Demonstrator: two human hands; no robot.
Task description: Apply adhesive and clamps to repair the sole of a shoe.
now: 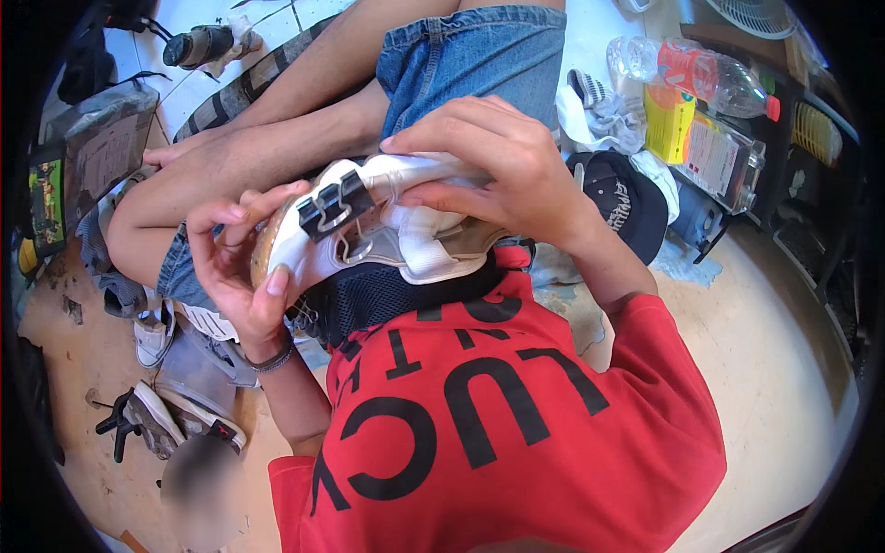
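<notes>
A white shoe (410, 235) with a tan, speckled sole lies sideways in my hands above my lap. A black binder clip (327, 207) grips its upper edge near the middle, with its metal arms showing. My left hand (247, 263) holds the sole end at the left, thumb on the white side and fingers over the top. My right hand (498, 166) grips the right part of the shoe from above, its fingertips on the upper edge and thumb by the padded opening. A black mesh item (355, 300) shows beneath the shoe at my waist.
My bare legs are folded ahead. Loose shoes (171, 424) and a black spring clamp (118, 424) lie at lower left. A dark cap (622, 203), socks (595, 115), plastic bottle (691, 69) and yellow-labelled can (668, 124) are at right. A bag (101, 157) stands at upper left.
</notes>
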